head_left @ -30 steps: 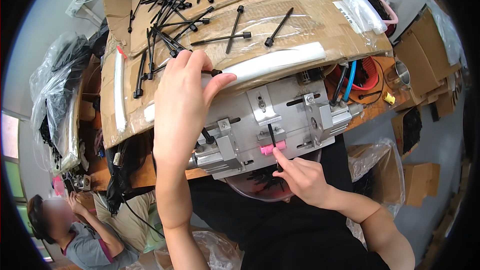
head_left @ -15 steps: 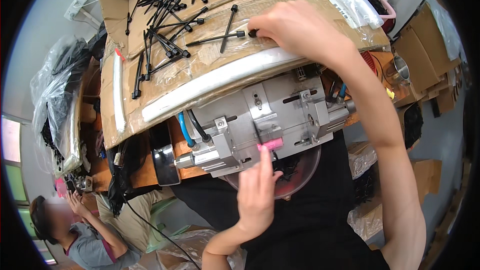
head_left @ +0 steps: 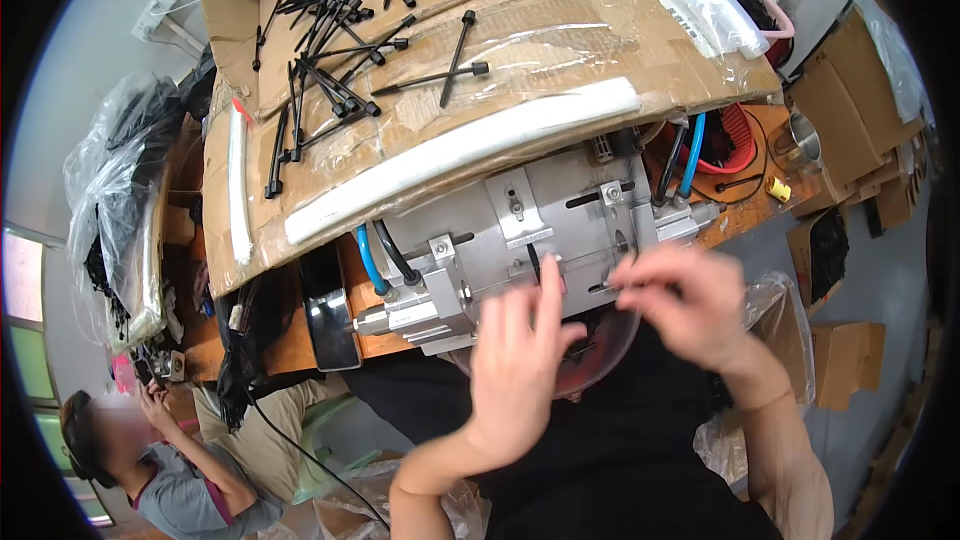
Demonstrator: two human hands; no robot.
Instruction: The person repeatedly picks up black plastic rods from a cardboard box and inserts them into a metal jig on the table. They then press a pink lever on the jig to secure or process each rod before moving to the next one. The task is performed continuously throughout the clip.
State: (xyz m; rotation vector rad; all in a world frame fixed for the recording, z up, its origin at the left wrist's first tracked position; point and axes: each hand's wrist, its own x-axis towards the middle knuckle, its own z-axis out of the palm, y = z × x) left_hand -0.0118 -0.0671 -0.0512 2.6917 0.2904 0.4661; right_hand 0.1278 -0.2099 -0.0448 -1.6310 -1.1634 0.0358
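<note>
A grey metal fixture (head_left: 490, 210) lies before me, with clamp blocks at its left and right. My left hand (head_left: 515, 365) is over its near edge, index finger stretched up and thumb apart. That finger mostly covers a small pink block (head_left: 560, 285), and a thin black rod (head_left: 533, 260) stands just beyond it. My right hand (head_left: 690, 300) is over the fixture's right end, thumb and fingers pinched together and slightly blurred. Whatever sits in that pinch is too small to make out. Below the fixture a translucent bowl (head_left: 628, 345) holds black pieces, partly hidden by my left hand.
Black cable-tie-like parts (head_left: 340, 90) lie scattered on a taped cardboard sheet (head_left: 560, 40) beyond the fixture. Blue hoses (head_left: 693, 155) run to it. A red basket (head_left: 745, 145) and a metal cup (head_left: 797, 137) are at the right. Another person (head_left: 190, 475) sits at lower left.
My right hand has come from the cardboard, where it pinched a black part's head, down to the fixture's right end. My left hand has shifted slightly up, covering more of the pink block.
</note>
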